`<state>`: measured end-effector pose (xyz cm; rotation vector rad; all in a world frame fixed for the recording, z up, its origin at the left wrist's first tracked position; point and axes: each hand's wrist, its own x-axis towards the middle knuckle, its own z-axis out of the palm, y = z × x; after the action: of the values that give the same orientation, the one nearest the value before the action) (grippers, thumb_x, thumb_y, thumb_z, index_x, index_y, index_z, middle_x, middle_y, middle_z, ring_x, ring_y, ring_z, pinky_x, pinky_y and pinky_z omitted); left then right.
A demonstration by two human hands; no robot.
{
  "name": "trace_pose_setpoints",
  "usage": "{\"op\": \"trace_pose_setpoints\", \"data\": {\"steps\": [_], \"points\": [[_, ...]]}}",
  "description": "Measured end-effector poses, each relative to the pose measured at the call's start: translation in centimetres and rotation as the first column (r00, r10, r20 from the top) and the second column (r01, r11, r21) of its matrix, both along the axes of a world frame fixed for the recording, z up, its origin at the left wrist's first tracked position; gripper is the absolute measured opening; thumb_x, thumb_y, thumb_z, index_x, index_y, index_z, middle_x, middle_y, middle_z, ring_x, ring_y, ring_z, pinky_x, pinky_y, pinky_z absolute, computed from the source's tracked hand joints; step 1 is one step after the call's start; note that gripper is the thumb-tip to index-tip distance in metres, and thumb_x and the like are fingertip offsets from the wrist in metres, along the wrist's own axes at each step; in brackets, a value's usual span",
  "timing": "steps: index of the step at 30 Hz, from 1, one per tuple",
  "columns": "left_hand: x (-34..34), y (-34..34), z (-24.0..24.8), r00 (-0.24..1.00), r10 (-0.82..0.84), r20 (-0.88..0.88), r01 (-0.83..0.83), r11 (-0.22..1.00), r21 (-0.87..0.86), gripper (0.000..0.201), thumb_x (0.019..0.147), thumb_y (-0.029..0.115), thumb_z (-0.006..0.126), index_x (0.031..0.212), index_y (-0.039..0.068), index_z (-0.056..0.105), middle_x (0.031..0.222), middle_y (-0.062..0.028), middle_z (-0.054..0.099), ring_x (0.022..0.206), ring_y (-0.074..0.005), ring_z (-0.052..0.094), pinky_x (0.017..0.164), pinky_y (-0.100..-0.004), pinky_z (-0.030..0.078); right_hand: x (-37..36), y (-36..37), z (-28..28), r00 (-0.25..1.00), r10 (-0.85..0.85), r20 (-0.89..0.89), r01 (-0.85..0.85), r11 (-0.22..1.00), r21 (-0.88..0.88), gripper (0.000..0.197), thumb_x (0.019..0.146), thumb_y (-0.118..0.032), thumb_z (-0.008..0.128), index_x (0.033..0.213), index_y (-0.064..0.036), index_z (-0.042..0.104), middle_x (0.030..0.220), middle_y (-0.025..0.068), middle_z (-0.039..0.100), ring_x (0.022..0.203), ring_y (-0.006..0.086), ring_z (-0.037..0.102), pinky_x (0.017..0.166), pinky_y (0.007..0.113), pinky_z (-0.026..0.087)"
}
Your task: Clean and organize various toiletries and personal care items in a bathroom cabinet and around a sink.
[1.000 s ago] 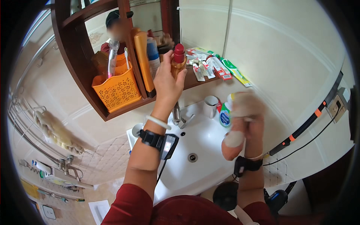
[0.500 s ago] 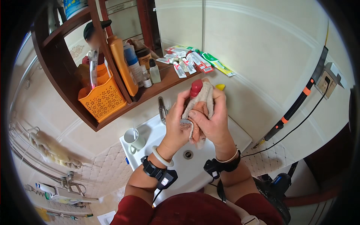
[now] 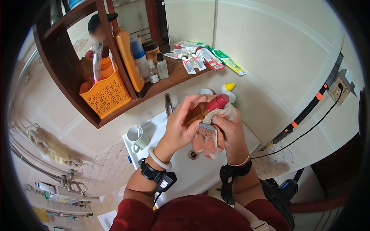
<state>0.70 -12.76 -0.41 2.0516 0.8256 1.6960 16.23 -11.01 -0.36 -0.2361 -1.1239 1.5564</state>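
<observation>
Above the sink (image 3: 175, 175), both my hands are closed around a bottle and a cloth. My left hand (image 3: 179, 125) grips an amber bottle (image 3: 197, 114) with a red cap (image 3: 217, 102); the cap points up and to the right. In my right hand (image 3: 233, 133) is a bunched beige and orange cloth (image 3: 212, 134), pressed against the bottle near the cap. Its lower end hangs over the basin by the drain (image 3: 193, 154). Much of the bottle is hidden by fingers and cloth.
A faucet (image 3: 169, 104) and a white mug (image 3: 137, 139) stand at the sink's left. Above, a brown mirror shelf (image 3: 177, 79) bears bottles, several tubes (image 3: 210, 57) and an orange basket (image 3: 106, 94). Yellow-capped and white containers (image 3: 229, 87) stand behind my hands.
My left hand has opened out around the bottle, baring its amber side. The red cap has tipped to the right and lower, and the cloth has shifted right with my right hand.
</observation>
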Motion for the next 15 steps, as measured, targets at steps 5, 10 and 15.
{"op": "trace_pose_setpoints", "data": {"steps": [5,10,15], "points": [[-0.2,-0.7,-0.1,0.958,0.264,-0.113,-0.259,0.964,0.057,0.045,0.081,0.021,0.061,0.118,0.001,0.045,0.101,-0.014,0.053,0.088,-0.0282,0.058,0.076,-0.0303,0.046,-0.6,-1.2,-0.4,0.97,-0.208,0.123,0.194,0.974,0.116,0.033,0.076,0.0,0.062,0.108,0.0026,0.055,0.099,0.0067,0.06,0.088,0.011,0.057,0.079,0.024,0.046],[-0.2,-0.7,-1.5,0.961,0.277,0.012,-0.277,0.96,0.036,0.07,0.087,0.061,0.028,0.109,-0.002,0.049,0.097,-0.0138,0.053,0.087,-0.0239,0.055,0.074,-0.0288,0.043,-1.1,-1.6,0.6,0.94,-0.266,0.215,0.233,0.958,0.169,0.029,0.076,0.0,0.063,0.104,0.0029,0.057,0.096,0.0059,0.061,0.087,0.0101,0.057,0.078,0.025,0.046],[-2.0,-0.8,-2.2,0.999,0.018,0.049,-0.01,0.986,-0.166,0.077,0.087,0.063,0.024,0.105,-0.007,0.052,0.105,-0.0145,0.056,0.094,-0.0195,0.055,0.083,-0.0295,0.042,-0.3,0.4,-0.4,0.94,-0.214,0.264,0.075,0.888,0.454,0.036,0.072,-0.002,0.066,0.106,0.0024,0.056,0.11,0.0094,0.055,0.098,0.0133,0.053,0.085,0.027,0.042]]}}
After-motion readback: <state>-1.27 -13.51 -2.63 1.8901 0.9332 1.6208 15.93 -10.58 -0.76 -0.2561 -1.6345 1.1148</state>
